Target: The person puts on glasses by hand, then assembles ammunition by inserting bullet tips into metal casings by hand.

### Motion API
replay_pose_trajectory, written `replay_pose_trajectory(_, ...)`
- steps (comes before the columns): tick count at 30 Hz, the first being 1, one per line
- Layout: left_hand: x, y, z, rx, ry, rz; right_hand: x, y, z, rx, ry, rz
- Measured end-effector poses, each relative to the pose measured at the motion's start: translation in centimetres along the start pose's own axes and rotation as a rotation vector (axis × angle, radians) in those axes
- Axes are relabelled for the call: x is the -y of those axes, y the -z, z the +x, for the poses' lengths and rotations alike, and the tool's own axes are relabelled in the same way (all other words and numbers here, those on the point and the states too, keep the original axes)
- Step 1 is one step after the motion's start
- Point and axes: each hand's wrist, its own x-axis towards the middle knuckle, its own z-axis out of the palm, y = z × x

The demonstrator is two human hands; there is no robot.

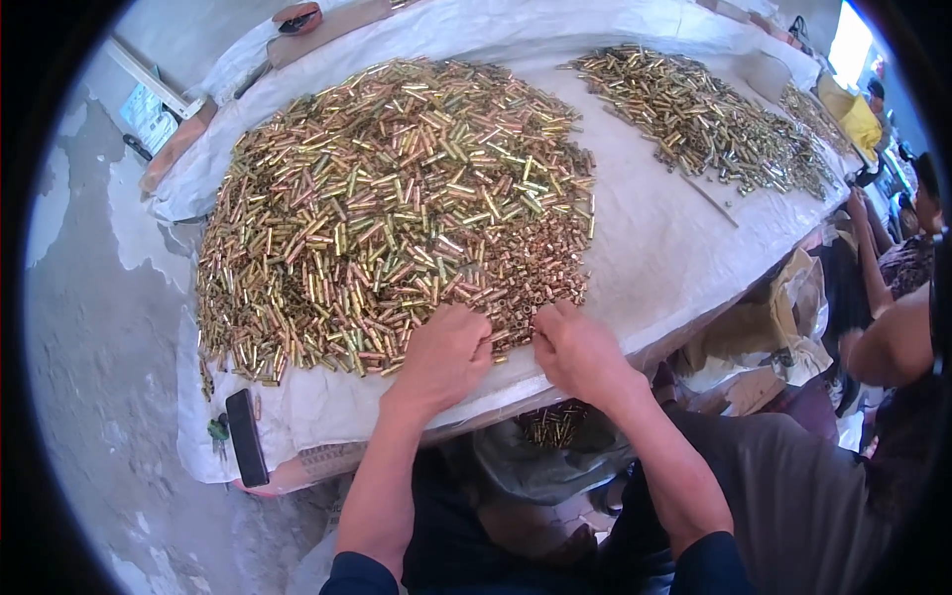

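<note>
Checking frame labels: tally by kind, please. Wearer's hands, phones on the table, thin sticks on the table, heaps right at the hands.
Hands: 2 (left hand, right hand)
Dark phone: 1
Thin stick: 1
Large heap of metal tubes: 1 (single tubes overlap too much to count)
Total: 5

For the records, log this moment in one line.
left hand: curled, at tubes | right hand: curled, at tubes | held: unclear | phone: on sheet
</note>
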Motion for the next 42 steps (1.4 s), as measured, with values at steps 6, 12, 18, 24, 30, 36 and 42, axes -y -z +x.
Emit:
replay_pose_trajectory(6, -1.1, -0.8, 0.1, -0.070, -0.095, -0.057, -0.3, 1.5, -0.1, -0.109, -0.043, 0.221)
replay_pose_trajectory(12, -1.9, -0.2, 0.0, -0.032, -0.116, -0.248, 0.4, 2.2, -0.6, -0.005, -0.107, 0.633)
replay_pose_trajectory(18, -2.2, -0.3, 0.0, -0.057, -0.133, -0.355, 0.2, 2.4, -0.4, 0.109, -0.225, 1.025)
replay_pose_trajectory(24, -2.3, -0.6, -0.1, -0.035, -0.105, -0.387, -0.2, 2.3, -0.6, 0.055, -0.254, 1.059)
replay_pose_trajectory(30, -2.2, -0.5, -0.1, -0.028, -0.111, -0.396, -0.4, 2.4, -0.8, 0.045, -0.210, 0.979)
replay_pose_trajectory(36, -2.2, -0.5, -0.1, -0.036, -0.114, -0.380, 0.1, 3.0, -0.7, 0.065, -0.219, 0.965)
replay_pose_trajectory(42, -1.8, -0.7, -0.1, -0.065, -0.120, -0.374, -0.2, 2.7, -0.8, 0.017, -0.194, 0.969)
